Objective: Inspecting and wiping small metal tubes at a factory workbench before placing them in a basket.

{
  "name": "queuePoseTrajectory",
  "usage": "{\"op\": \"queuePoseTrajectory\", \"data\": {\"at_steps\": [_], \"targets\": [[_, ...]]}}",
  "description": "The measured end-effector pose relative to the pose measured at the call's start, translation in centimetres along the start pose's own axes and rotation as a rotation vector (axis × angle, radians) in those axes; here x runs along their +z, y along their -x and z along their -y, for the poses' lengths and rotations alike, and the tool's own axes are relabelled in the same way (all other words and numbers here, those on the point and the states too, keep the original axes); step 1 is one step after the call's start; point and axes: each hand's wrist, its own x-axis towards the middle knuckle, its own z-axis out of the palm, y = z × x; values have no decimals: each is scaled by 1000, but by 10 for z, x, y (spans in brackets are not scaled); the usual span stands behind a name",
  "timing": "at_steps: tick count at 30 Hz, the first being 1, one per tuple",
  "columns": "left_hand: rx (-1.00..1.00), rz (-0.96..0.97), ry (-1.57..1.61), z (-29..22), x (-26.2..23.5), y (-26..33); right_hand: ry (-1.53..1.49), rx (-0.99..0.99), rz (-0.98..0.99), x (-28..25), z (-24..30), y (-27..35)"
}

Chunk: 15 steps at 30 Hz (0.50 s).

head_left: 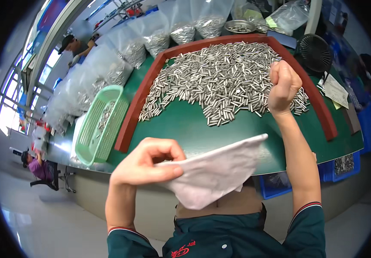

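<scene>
Between the thumb and fingers of my left hand [144, 162] hangs a white cloth [217, 172], pinched at one corner. It stretches to the right in front of the table's near edge. My right hand [284, 86] is raised at the right side of a wide heap of small silvery metal pins [220, 77], its fingers curled closed. Whatever those fingers may hold is hidden. The heap lies on the green tabletop [174, 129], inside a reddish-brown three-sided border [139, 107] that is open toward me.
A light green plastic basket [93, 146] with some pins stands left of the border. Clear bags of metal parts [156, 43] line the back and left. A round metal bowl [240, 26], a black fan [314, 52] and papers [335, 90] are beyond. Two people sit or stand farther left.
</scene>
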Motion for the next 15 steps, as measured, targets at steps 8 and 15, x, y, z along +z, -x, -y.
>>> {"op": "queuePoseTrajectory", "data": {"at_steps": [8,15], "targets": [[406,-180,-1023,69,27,-51,115,-63,70,3,8,-4],[244,194,-1146,83,59,-60,152,-24,153,6,10,3]]}}
